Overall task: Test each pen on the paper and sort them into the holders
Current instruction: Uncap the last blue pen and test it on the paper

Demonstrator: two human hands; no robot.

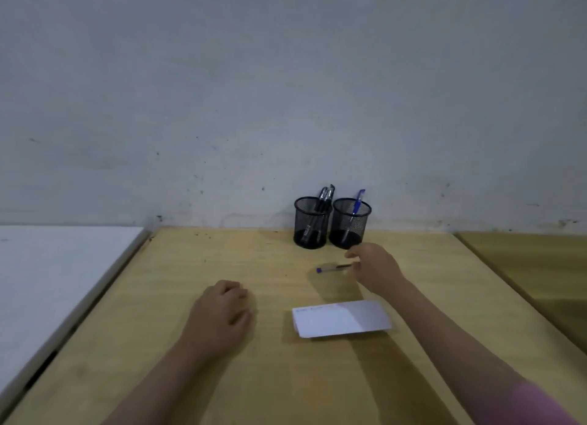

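Two black mesh holders stand side by side against the wall: the left holder [310,222] has a few black pens, the right holder [349,222] has one blue pen [358,203]. A pen with a blue cap [333,268] lies on the wooden table [158,345] in front of them. My right hand [374,270] pinches that pen's right end. A white paper [341,318] with faint marks along its top edge lies nearer me. My left hand [222,316] rests on the table left of the paper, fingers curled, holding nothing.
A white board or table [47,281] adjoins on the left, with a gap between. Another wooden surface [540,265] lies to the right. The grey wall [286,106] rises directly behind the holders.
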